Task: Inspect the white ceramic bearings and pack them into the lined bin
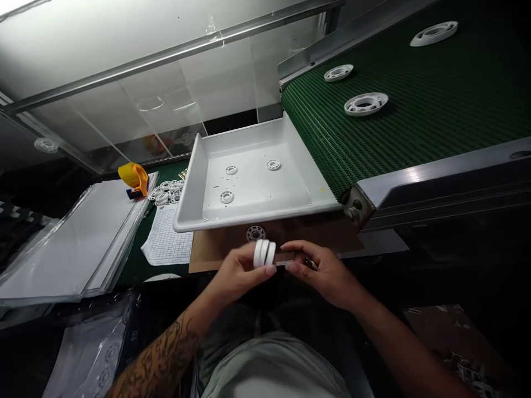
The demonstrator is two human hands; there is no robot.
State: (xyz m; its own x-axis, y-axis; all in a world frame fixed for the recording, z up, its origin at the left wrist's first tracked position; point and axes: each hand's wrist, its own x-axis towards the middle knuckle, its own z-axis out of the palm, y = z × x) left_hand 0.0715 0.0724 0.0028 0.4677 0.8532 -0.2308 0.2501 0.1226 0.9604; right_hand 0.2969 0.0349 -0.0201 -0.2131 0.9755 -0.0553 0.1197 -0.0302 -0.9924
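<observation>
A stack of white rings (263, 253) is gripped between thumb and fingers of the left hand (232, 273); just beside it, a small metal tool (310, 263) is held in curled fingers of the right hand (334, 276).

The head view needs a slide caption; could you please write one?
Left hand holding white rings, right hand nearby, in front of a white tray.

The white panel (153, 36) toward eleven o'clock glows, glare spots the metal rail (440, 169) at three, and four o'clock lies dim.
</observation>
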